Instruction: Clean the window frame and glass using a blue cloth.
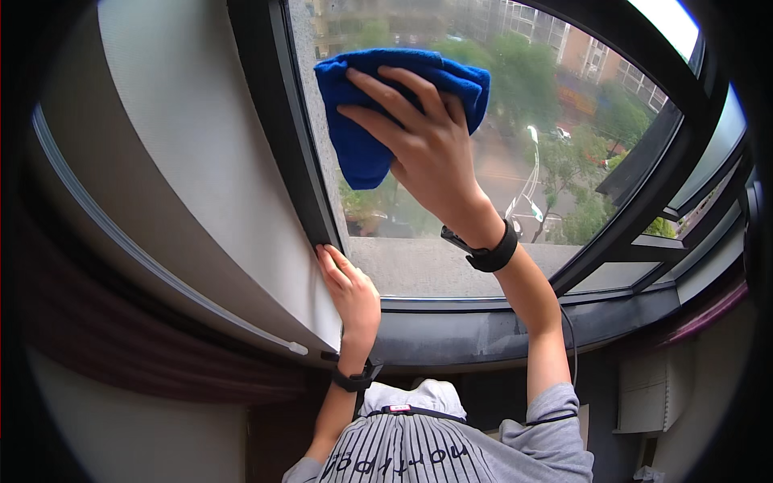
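My right hand (423, 137) lies spread over a folded blue cloth (362, 149), pressing it flat to the window pane (451, 213) near its upper left part. The cloth reaches out past my fingertips at the top and hangs to a corner at the lower left. My left hand (349, 291) rests lower down, its fingers stretched out against the dark window frame (299, 161) where it meets the white wall. Nothing shows in the left hand. Both wrists wear black straps.
A dark sill (451, 334) runs below the pane. On the right, window sashes (644, 217) stand at an angle. Dark red curtains (161, 354) hang at the left, beside a pale rod (145, 258). A thin cable (573, 338) drops beside my right arm. Trees and a street show outside.
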`<state>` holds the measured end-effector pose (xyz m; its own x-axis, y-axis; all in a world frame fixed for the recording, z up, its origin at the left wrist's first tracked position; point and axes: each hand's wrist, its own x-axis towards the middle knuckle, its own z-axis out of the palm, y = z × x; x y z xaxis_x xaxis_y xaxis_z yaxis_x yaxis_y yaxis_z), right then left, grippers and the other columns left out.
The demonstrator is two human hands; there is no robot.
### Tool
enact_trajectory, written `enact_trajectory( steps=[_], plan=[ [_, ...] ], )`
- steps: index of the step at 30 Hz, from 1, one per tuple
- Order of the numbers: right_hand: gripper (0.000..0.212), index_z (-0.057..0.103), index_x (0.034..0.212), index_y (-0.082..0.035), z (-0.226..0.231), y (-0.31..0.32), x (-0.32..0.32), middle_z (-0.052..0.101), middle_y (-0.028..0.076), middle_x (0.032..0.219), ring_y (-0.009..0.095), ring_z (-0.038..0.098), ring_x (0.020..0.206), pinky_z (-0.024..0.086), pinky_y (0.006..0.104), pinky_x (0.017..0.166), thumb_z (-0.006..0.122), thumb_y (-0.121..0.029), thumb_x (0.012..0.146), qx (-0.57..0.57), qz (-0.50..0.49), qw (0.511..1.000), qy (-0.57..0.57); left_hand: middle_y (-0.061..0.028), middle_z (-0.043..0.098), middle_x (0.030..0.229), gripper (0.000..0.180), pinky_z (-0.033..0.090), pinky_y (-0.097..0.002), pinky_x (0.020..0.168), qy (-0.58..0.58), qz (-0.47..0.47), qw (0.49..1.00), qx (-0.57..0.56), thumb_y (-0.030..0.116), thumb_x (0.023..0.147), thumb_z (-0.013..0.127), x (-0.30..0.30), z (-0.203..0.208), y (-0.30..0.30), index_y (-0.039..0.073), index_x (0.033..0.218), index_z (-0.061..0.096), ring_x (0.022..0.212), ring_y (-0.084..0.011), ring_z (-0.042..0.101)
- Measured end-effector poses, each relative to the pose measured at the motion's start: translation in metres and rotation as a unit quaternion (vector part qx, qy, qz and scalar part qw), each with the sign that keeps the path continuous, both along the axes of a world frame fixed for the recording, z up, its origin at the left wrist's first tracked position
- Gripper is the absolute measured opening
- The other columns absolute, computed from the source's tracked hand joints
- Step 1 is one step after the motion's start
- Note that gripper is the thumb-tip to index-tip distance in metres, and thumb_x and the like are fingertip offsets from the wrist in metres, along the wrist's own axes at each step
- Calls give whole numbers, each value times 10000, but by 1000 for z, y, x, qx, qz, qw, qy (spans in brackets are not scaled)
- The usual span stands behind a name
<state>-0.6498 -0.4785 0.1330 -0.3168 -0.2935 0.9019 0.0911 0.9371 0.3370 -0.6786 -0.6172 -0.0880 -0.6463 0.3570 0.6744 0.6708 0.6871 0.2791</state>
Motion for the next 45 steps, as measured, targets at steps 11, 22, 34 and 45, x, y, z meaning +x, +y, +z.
enact_trajectory(
  steps=[11, 22, 34, 45],
  plan=[
    [538, 689, 1171, -187, -18, -39, -27, 531, -68, 1422, 190, 480, 1226, 403, 377, 895, 675, 12, 672, -40, -40, 998, 7, -326, 191, 1499, 722, 282, -483, 1170, -36, -84, 995, 35, -3, 880, 539, -1, 5, -15, -168, 1467, 152, 1403, -462, 270],
    [611, 669, 1212, -229, 46, -5, 6, 538, -62, 1416, 219, 498, 1208, 397, 372, 915, 688, 5, 648, -31, -6, 999, 19, -300, 130, 1533, 742, 184, -538, 1175, -97, -150, 961, 212, 6, 878, 530, 15, 21, -3, -65, 1505, 140, 1433, -460, 165],
    [487, 663, 1219, -289, -32, 35, 48, 503, -84, 1446, 164, 473, 1216, 395, 338, 900, 722, -168, 752, 88, -113, 989, -35, -248, 124, 1597, 787, 183, -520, 1187, -101, -267, 944, 168, 1, 843, 574, 31, 17, 27, -18, 1530, 190, 1481, -445, 119],
    [655, 661, 1254, -344, -30, 60, 102, 469, -114, 1482, 163, 460, 1197, 378, 347, 931, 758, -88, 658, 5, -167, 985, -49, -319, 58, 1583, 850, 212, -603, 1141, -51, -199, 976, 72, 87, 845, 636, 42, 13, 53, 134, 1574, 199, 1467, -484, 147]
  ],
)
